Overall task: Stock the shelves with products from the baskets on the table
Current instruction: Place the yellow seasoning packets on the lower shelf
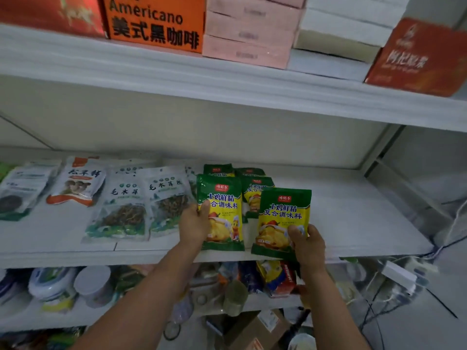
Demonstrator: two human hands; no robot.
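Left hand (194, 223): closed on the left edge of a green-and-yellow seasoning packet (222, 213), thumb across its front — the packet lies flat on the middle shelf (353, 210), its lower edge near the shelf's front lip.

Right hand (307, 245): grips the lower right corner of a second seasoning packet (283, 218), thumb on the front, fingers behind. This packet is tilted a little, its bottom edge at the shelf's front lip and just beside the first packet.

Packets behind (252, 190): more of the same green-and-yellow packets lie on the shelf behind the two held ones, partly covered by them; how many I cannot tell.

Fungus bags (141, 203): two clear-window bags with dark dried contents lie flat just left of the left hand, overlapping each other.

Mushroom bag (79, 183): white with an orange band, further left on the same shelf.

Far-left bags (20, 190): pale bags with a dark window, at the picture's left edge — print blurred.

Right part of the middle shelf: bare white board out to the upright.

Upper shelf (177, 74): holds an orange coffee box (156, 24) printed "Americano", a stack of pink boxes (250, 34), white and cream boxes (348, 29), and a red-orange box (417, 56) at the right.

Lower shelf (25, 317): round tubs (73, 284) and mixed colourful packets (278, 276), blurred.

Floor below: a cardboard box (255, 329) and cables (379, 299) to the right.
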